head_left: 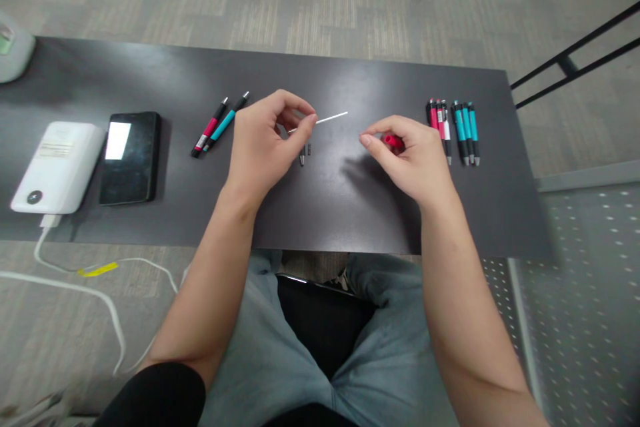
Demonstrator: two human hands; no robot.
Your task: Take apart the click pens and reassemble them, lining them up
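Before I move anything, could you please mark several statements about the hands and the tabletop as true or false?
1. The left hand holds a thin white rod. True.
2. The right hand holds a turquoise piece. False: it holds a red piece.
3. The black phone lies beside the white power bank. True.
4. Nothing is plugged into the white power bank. False: a white cable is.
5. All the pens have turquoise barrels. False: some barrels are red.
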